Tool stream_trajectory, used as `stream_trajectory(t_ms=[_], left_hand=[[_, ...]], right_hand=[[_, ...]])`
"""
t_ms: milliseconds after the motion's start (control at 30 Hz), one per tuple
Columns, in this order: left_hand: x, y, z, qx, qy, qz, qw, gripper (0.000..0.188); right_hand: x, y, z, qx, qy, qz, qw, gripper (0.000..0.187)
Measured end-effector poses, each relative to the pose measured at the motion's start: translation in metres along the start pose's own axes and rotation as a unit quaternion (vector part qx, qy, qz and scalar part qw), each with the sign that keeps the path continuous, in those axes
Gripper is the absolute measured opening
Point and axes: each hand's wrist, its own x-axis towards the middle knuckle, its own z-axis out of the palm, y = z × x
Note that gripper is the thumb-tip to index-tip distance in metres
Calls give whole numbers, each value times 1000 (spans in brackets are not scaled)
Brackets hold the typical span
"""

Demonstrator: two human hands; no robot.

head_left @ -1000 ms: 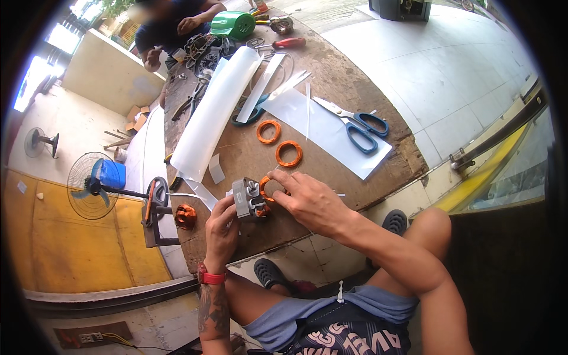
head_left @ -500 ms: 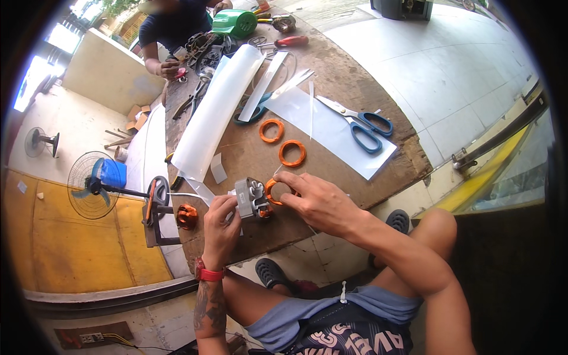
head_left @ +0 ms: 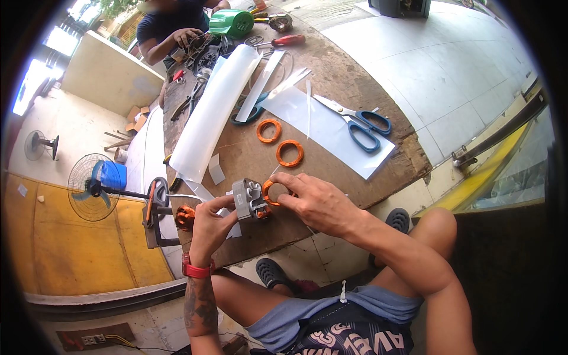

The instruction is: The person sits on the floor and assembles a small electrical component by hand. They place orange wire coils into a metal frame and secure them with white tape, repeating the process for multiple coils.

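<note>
In my left hand (head_left: 212, 228) is a grey motor stator core (head_left: 241, 200), gripped at its left side above the near part of the bench. Slots in the core face right, and some orange wire (head_left: 263, 212) shows at its lower right. My right hand (head_left: 319, 201) pinches an orange copper wire coil (head_left: 267, 190) by its right side, right beside the core. From this view I cannot tell whether coil and core touch. Farther back on the wood lie two loose orange coils, the nearer coil (head_left: 290, 165) and the farther coil (head_left: 268, 141).
Blue-handled scissors (head_left: 362, 137) lie on a white sheet (head_left: 355, 163) at the right. A translucent plastic roll (head_left: 216, 118) runs along the left. An orange-wound part (head_left: 184, 218) sits by the left edge. Across the bench (head_left: 331, 71), a person (head_left: 171, 29) handles parts near a green housing (head_left: 232, 23).
My left forearm and wrist have shifted left, and the thumb now lies along the core. My right hand has barely moved. The other person's hand has risen from a red item to the dark parts.
</note>
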Motion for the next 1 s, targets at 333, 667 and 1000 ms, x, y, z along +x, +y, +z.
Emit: stream_trajectory(t_ms=[333,667,1000], left_hand=[[0,0,1,0,4,-3,1000,26],[-2,-2,2,-9,6,9,1000,29],[-3,-4,3,-5,4,6,1000,30]], right_hand=[[1,1,2,1,8,-4,1000,14],[1,0,1,-1,1,2,1000,14],[2,-1,2,-7,4,-14,1000,14]])
